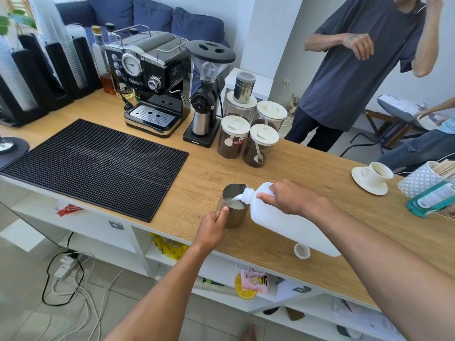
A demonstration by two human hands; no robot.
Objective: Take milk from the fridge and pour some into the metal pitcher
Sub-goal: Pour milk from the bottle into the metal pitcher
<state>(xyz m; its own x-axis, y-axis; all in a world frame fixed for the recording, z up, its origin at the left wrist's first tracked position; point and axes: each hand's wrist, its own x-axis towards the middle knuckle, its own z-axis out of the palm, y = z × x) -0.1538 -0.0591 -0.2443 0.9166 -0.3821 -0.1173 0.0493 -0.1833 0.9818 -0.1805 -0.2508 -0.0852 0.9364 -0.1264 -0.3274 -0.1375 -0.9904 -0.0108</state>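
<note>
My left grip (213, 228) curls round the near side of the metal pitcher (234, 217), thumb at its rim; the pitcher stands on the wooden surface (258, 166). My right grip (288, 199) clasps the tilted white milk jug (290, 227) at the pitcher's three o'clock, and milk streams in. The cap (302, 251) lies at the jug's six o'clock.

Head-worn wide-angle camera looks down, close, over the wooden counter (209, 173).

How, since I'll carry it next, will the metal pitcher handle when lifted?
Probably rigid: the metal pitcher looks like steel. Likely slick, given its shiny wall. The milk inside could slosh, so the left hand gripping its handle helps.
</note>
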